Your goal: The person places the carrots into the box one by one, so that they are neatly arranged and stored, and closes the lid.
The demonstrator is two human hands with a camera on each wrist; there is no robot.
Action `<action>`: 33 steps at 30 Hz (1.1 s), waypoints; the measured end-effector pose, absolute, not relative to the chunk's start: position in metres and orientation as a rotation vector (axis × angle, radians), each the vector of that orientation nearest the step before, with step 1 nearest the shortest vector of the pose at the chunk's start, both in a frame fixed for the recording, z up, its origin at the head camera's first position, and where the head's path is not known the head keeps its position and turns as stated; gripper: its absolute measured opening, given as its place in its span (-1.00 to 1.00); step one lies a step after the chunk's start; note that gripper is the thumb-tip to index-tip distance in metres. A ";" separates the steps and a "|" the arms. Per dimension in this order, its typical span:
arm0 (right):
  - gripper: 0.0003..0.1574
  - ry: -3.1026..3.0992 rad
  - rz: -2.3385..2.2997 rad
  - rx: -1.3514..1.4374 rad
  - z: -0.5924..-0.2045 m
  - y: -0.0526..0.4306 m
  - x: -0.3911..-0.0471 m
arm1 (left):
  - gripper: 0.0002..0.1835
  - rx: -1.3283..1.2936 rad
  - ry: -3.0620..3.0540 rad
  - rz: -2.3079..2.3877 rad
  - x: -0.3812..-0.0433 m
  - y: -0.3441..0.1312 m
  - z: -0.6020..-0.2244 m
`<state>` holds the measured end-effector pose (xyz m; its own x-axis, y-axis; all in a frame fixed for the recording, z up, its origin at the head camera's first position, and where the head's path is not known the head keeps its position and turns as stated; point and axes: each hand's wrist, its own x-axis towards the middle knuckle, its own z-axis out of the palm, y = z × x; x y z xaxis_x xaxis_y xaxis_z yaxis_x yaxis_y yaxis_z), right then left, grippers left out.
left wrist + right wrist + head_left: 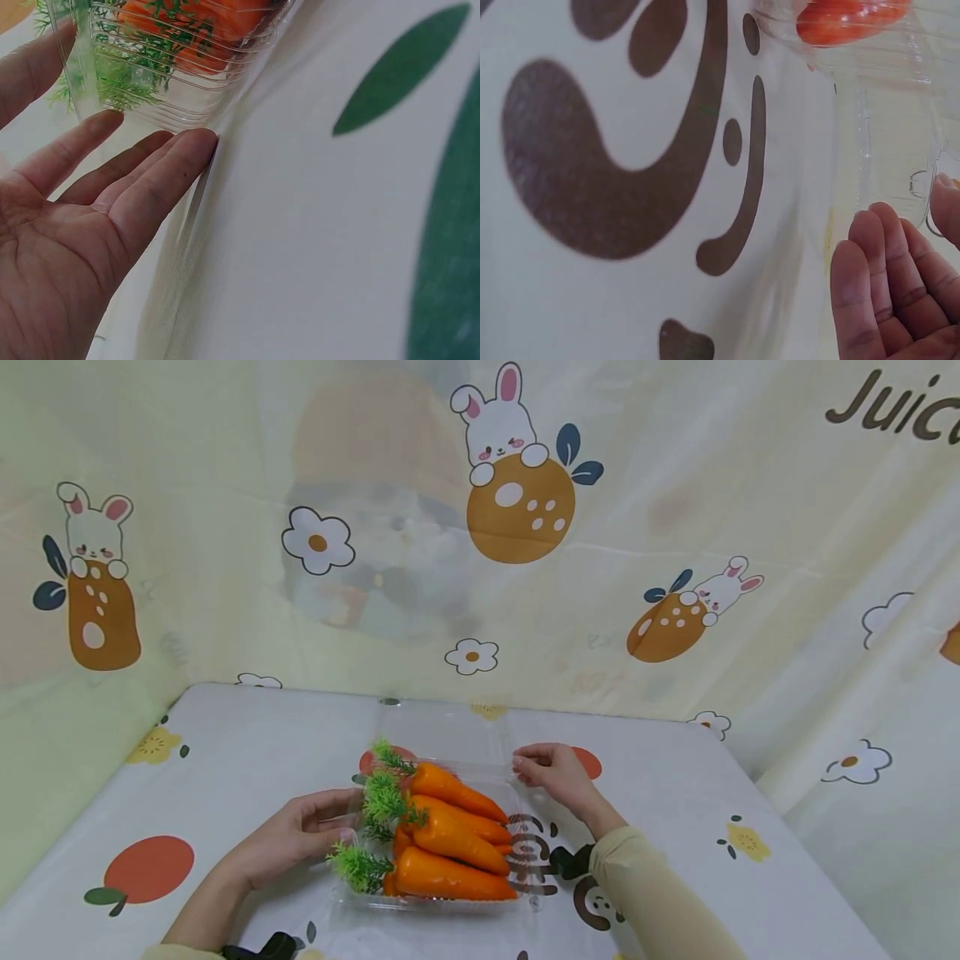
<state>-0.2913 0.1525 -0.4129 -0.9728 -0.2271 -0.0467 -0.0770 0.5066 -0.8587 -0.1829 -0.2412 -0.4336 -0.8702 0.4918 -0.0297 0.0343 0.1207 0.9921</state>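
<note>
Several orange carrots (453,835) with feathery green tops (384,795) lie in a clear plastic box (427,906), tips pointing right. Its clear lid (442,731) is open at the far side. My left hand (296,835) touches the box's left wall with nearly straight fingers, its thumb by the rim; the left wrist view shows these fingertips against the ribbed plastic (187,105). My right hand (558,777) pinches the lid's right edge near the hinge side between thumb and fingers. In the right wrist view, the thumb is partly cut off by the frame.
A white tablecloth (247,752) with printed fruit and faces covers the table. Cream curtains (375,610) with rabbit and flower prints hang behind it and at both sides. Black wrist straps (573,862) show at both wrists.
</note>
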 end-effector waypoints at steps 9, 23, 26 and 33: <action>-0.57 2.651 -1.459 -0.297 -0.411 0.153 -0.292 | -0.25 0.509 2.062 1.793 -0.183 -0.241 -0.434; -0.70 2.698 -1.513 -0.323 -0.400 0.155 -0.286 | -0.25 0.524 2.082 1.790 -0.182 -0.240 -0.433; -0.75 2.714 -1.486 -0.327 -0.398 0.156 -0.284 | -0.25 0.519 2.087 1.785 -0.183 -0.240 -0.433; -0.75 2.733 -1.447 -0.408 -0.392 0.157 -0.278 | -0.25 0.501 2.089 1.771 -0.184 -0.240 -0.435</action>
